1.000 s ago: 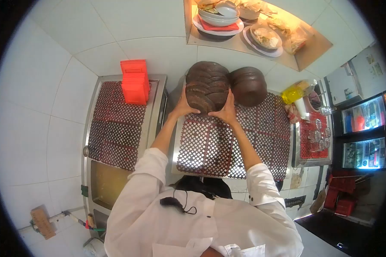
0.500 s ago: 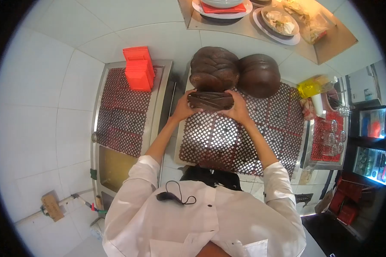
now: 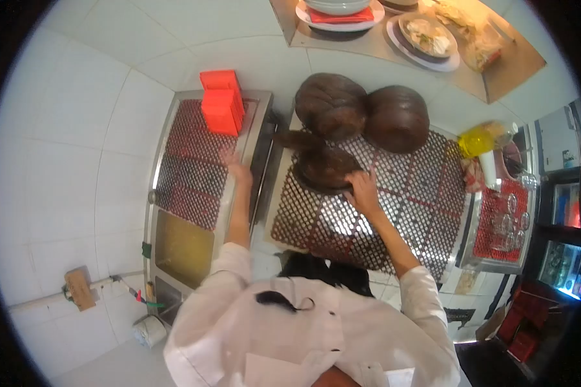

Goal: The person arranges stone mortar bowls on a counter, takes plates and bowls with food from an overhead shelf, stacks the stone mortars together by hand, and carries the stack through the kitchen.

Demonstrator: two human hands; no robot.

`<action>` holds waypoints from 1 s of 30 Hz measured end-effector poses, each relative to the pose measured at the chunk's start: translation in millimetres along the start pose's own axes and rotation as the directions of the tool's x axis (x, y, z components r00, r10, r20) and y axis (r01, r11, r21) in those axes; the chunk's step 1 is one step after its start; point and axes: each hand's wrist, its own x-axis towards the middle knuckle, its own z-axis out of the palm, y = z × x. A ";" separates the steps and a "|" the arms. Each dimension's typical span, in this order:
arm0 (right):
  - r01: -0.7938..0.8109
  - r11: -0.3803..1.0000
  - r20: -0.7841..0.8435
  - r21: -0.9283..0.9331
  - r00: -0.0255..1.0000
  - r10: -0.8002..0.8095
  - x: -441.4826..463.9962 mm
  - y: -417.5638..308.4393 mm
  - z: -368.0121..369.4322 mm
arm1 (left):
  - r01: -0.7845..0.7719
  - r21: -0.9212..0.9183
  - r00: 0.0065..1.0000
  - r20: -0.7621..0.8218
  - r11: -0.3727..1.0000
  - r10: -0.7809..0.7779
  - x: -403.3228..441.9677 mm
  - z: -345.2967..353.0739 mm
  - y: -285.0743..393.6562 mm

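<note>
The worktop (image 3: 277,197) carries an overlapping stack of dark brown dishes (image 3: 331,106) at eleven o'clock and a neater stack (image 3: 397,119) at one. Loose dishes (image 3: 323,169) lie at ten, their edge in the right hand's (image 3: 363,189) grip. The blurred left hand (image 3: 237,169), at nine, looks empty, fingers spread. One-sided support could let those dishes slide.

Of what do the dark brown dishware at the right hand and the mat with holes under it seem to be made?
Dark brown dishware: perhaps glazed ceramic, given its smooth, softly shiny surface, but blur leaves plastic possible.
Mat: probably rubber or plastic, fairly matte; its regular round holes suggest moulding.
</note>
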 end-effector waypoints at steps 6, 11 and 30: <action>0.225 0.969 -0.028 -0.103 0.973 -0.229 11.6 17.2 8.8 | 0.075 -0.778 0.927 -0.177 0.624 -0.331 95.3 58.4 -23.3; 0.211 0.958 -0.001 -0.192 0.977 -0.215 8.1 -6.6 -4.8 | 0.437 -0.588 0.889 0.169 0.681 -0.425 80.3 29.4 -17.5; -0.206 0.977 -0.047 0.048 0.977 0.208 -55.3 -101.0 -35.1 | -0.024 0.019 0.985 -0.171 1.000 0.027 -74.4 109.7 34.2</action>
